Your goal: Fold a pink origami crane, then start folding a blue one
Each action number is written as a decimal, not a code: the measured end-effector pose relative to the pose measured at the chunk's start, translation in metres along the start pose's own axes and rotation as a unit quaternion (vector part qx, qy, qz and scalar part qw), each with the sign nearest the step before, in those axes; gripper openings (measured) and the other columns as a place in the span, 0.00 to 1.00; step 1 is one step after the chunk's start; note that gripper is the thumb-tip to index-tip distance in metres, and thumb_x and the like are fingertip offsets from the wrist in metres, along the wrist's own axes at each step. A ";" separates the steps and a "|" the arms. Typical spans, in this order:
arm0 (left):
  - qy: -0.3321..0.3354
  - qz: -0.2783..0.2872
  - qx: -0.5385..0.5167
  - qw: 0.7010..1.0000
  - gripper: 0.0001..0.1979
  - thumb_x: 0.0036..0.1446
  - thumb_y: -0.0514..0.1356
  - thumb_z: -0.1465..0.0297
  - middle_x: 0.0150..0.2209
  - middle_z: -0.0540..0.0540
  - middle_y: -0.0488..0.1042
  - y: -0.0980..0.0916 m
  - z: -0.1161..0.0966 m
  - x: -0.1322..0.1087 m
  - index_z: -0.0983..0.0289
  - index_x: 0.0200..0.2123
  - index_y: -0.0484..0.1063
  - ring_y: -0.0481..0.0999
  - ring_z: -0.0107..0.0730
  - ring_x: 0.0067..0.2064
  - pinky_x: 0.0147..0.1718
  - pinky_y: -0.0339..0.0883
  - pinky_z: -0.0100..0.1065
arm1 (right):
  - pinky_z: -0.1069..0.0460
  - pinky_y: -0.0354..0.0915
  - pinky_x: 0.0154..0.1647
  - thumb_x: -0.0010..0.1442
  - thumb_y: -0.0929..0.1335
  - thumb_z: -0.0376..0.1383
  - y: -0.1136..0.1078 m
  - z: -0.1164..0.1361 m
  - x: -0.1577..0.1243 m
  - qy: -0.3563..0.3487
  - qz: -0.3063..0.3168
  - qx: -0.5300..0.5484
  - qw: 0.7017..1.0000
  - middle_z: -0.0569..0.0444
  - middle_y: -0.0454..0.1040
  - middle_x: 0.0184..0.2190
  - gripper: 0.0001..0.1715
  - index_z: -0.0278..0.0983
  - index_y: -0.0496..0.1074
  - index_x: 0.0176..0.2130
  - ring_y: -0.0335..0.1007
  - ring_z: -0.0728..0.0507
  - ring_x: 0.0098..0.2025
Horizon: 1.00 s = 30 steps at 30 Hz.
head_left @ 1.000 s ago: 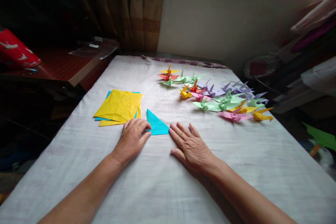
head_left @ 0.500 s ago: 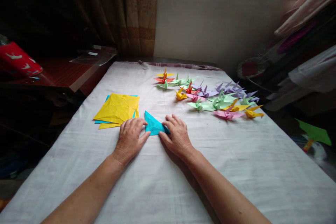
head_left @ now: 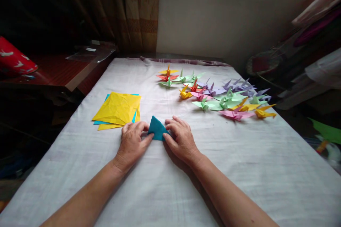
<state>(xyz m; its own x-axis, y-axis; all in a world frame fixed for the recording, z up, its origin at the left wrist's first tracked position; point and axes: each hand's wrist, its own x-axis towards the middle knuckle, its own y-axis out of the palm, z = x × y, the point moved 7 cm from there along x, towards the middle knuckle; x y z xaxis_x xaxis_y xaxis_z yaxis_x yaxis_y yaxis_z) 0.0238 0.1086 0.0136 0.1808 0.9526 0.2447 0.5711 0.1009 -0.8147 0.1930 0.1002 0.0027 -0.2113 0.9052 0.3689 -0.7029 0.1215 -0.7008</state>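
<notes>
A small folded piece of blue paper [head_left: 157,129] is tilted up off the white cloth at the middle of the table. My left hand [head_left: 133,139] pinches its left edge between thumb and fingers. On its right side my right hand [head_left: 180,138] grips the lower corner, thumb in front and fingers behind. Just beyond my left hand lies a stack of yellow sheets [head_left: 118,108] with blue sheets showing at the edges. Several folded paper cranes in green, purple, pink, red and yellow, among them a pink crane [head_left: 236,114], stand at the back right.
White cloth [head_left: 165,191] covers the table. A dark red wooden surface [head_left: 55,72] at the left holds a red item with white birds [head_left: 14,58] and a clear plastic bag [head_left: 92,54]. Clothes [head_left: 323,71] hang at the right, above a green sheet [head_left: 326,131].
The blue paper has gone from lying nearly flat to being tilted up, and now shows a darker face. Both hands still hold its sides. The view has shifted downward.
</notes>
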 end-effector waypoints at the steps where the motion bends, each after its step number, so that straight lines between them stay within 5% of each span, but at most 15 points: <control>1: -0.011 0.010 -0.033 0.999 0.06 0.54 0.62 0.66 0.37 0.53 0.80 0.001 0.001 0.000 0.59 0.36 0.71 0.77 0.45 0.44 0.53 0.61 0.50 | 0.35 0.55 0.62 0.59 0.67 0.35 -0.001 0.000 0.001 0.002 -0.007 0.010 1.000 0.48 0.78 0.50 0.06 0.40 0.73 0.39 0.64 0.34 0.62; 5: -0.080 0.065 -0.208 0.973 0.18 0.55 0.59 0.62 0.37 0.52 0.79 0.011 0.008 -0.005 0.59 0.49 0.67 0.78 0.38 0.38 0.42 0.68 0.40 | 0.40 0.61 0.59 0.61 0.66 0.37 -0.012 0.002 0.005 -0.005 -0.025 0.076 0.997 0.48 0.79 0.49 0.10 0.41 0.76 0.42 0.70 0.38 0.56; 9: -0.109 0.106 -0.314 0.937 0.27 0.57 0.57 0.60 0.34 0.50 0.77 0.017 0.012 -0.009 0.60 0.58 0.58 0.77 0.35 0.35 0.39 0.69 0.36 | 0.48 0.68 0.44 0.63 0.64 0.38 -0.016 0.008 0.009 0.000 0.030 0.165 0.986 0.51 0.82 0.35 0.14 0.40 0.79 0.33 0.77 0.43 0.38; 15: -0.074 0.056 -0.249 0.964 0.29 0.59 0.56 0.62 0.37 0.51 0.76 0.009 0.007 -0.008 0.60 0.62 0.54 0.76 0.33 0.37 0.43 0.70 0.37 | 0.55 0.65 0.30 0.58 0.67 0.40 -0.010 0.004 0.006 0.111 0.058 0.248 0.960 0.55 0.78 0.26 0.13 0.37 0.76 0.26 0.72 0.47 0.29; 20: -0.025 -0.018 -0.191 0.981 0.28 0.57 0.60 0.64 0.50 0.58 0.75 0.004 0.001 -0.007 0.59 0.60 0.58 0.76 0.39 0.50 0.50 0.70 0.42 | 0.55 0.61 0.26 0.56 0.68 0.41 -0.006 0.003 0.003 0.148 0.045 0.252 0.955 0.56 0.76 0.23 0.14 0.37 0.74 0.24 0.68 0.48 0.27; 25: -0.022 -0.008 -0.196 0.980 0.34 0.58 0.59 0.65 0.48 0.57 0.77 0.009 0.003 -0.007 0.59 0.66 0.51 0.78 0.35 0.45 0.50 0.72 0.41 | 0.56 0.61 0.27 0.55 0.68 0.41 -0.005 0.004 0.001 0.165 0.041 0.242 0.955 0.55 0.77 0.26 0.12 0.37 0.75 0.25 0.69 0.48 0.28; 30: -0.009 0.016 -0.215 0.976 0.22 0.60 0.57 0.63 0.48 0.57 0.77 0.007 -0.003 -0.006 0.59 0.56 0.62 0.78 0.37 0.47 0.50 0.72 0.42 | 0.56 0.59 0.24 0.54 0.69 0.42 -0.005 0.001 -0.001 0.186 0.038 0.232 0.954 0.54 0.76 0.24 0.12 0.37 0.75 0.24 0.68 0.48 0.26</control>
<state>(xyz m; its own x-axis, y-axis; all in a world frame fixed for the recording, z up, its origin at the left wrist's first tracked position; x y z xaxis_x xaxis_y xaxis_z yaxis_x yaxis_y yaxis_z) 0.0292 0.1029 0.0081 0.1919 0.9585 0.2109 0.8499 -0.0549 -0.5241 0.1962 0.0983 0.0069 -0.0776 0.9967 0.0250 -0.9384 -0.0646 -0.3395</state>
